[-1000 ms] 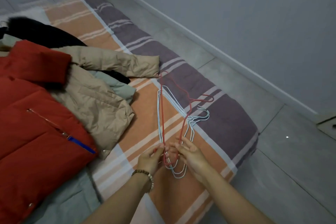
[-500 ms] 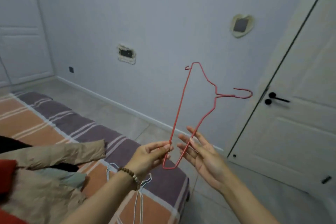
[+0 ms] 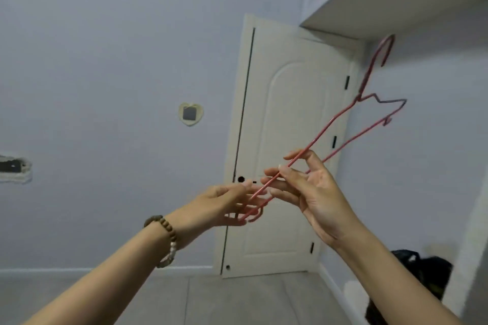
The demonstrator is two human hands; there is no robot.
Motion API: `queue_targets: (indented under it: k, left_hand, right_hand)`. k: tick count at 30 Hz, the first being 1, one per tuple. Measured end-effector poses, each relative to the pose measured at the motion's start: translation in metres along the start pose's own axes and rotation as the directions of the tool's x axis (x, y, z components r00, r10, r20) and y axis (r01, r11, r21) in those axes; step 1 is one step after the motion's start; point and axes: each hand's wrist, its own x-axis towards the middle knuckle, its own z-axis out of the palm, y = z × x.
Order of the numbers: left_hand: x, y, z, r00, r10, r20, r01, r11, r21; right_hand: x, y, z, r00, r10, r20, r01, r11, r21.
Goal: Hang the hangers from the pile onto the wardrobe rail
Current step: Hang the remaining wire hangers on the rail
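Pale wall, cream door point(image 3: 287, 140) — both hands, left point(image 3: 224, 204) and right point(image 3: 311, 190), pinch thin red wire hanger point(image 3: 340, 116).

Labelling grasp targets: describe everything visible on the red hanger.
The red hanger is a thin wire frame, seemingly coated metal, with a curved hook at its upper right end and a notched shoulder below it. It is held in the air, tilted from lower left up to upper right, hook near the underside of a white shelf but not on anything. The left hand grips its lower corner; the right hand pinches one wire between its fingers.
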Motion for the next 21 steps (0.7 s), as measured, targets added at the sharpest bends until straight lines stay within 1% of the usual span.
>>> queue_targets:
  k: [4, 8, 11, 15, 21]
  left_hand:
    - [0.027, 0.031, 0.058, 0.983, 0.068, 0.173, -0.073, 0.997, 0.026]
    - [0.063, 0.049, 0.125, 0.957, 0.110, 0.269, -0.127, 0.991, 0.046]
    - [0.088, 0.062, 0.179, 0.927, 0.135, 0.350, -0.142, 0.990, -0.006]
    - [0.120, 0.083, 0.254, 0.892, 0.175, 0.417, -0.175, 0.984, -0.040]
    - [0.160, 0.110, 0.353, 0.867, 0.220, 0.447, -0.199, 0.975, -0.095]
  right_hand:
    - [-0.025, -0.042, -0.062, 0.986, -0.038, -0.160, 0.016, 0.991, -0.136]
    - [-0.061, -0.081, -0.129, 0.956, -0.055, -0.287, -0.001, 0.981, -0.193]
    - [-0.086, -0.108, -0.178, 0.931, -0.079, -0.357, -0.009, 0.971, -0.239]
    - [-0.113, -0.144, -0.242, 0.886, -0.138, -0.442, -0.014, 0.946, -0.323]
    - [-0.139, -0.187, -0.328, 0.837, -0.218, -0.502, 0.002, 0.919, -0.395]
